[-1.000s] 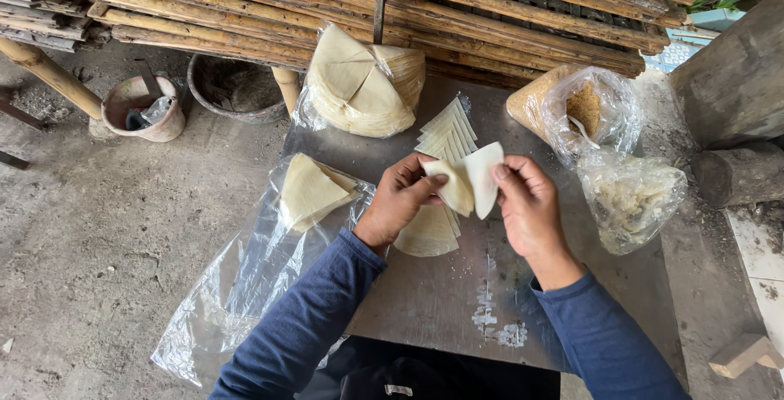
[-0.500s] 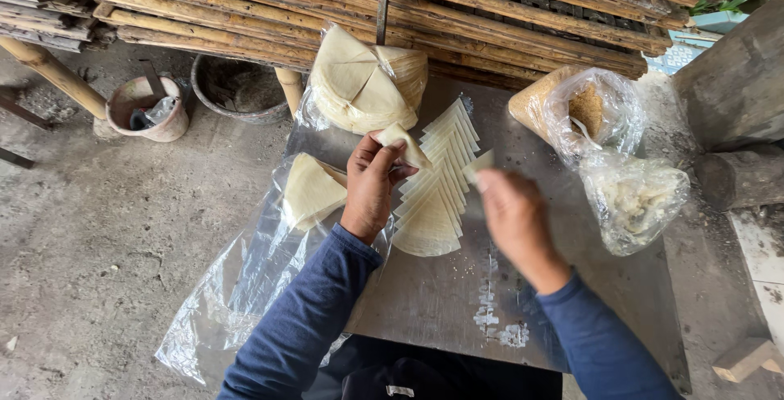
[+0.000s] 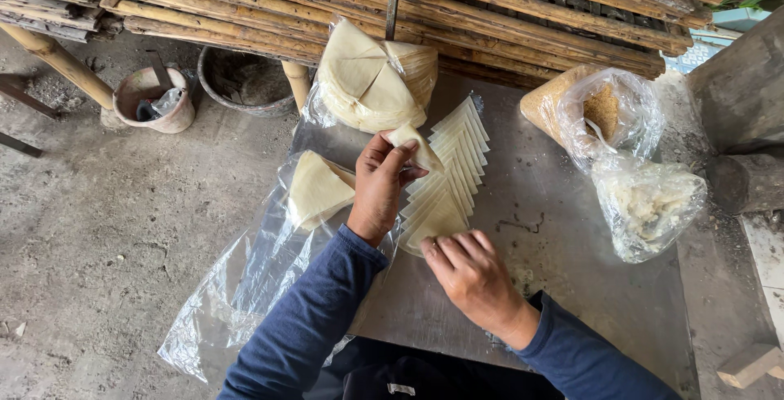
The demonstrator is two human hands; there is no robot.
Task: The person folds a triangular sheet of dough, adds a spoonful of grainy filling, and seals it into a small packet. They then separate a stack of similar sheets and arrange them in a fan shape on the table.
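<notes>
Left hand (image 3: 380, 192) pinches folded pale pastry cone (image 3: 418, 148) above fanned row of thin cream triangular wrappers (image 3: 451, 173) on grey metal surface (image 3: 572, 269). Right hand (image 3: 472, 273) relaxed, fingertips touching nearest wrapper, gripping nothing. Step looks like cone shaping; filling likely follows, needing cone kept open-side up. Clear bags of crumbly brown (image 3: 603, 110) and white filling (image 3: 649, 204) at right; wrapper stack in plastic (image 3: 371, 82) beyond.

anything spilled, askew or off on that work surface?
Minor only: pale crumbs and smears lie on the metal tabletop by the right hand. The fanned wrappers sit orderly; the left hand holds a folded wrapper. Both filling bags stay contained.
</notes>
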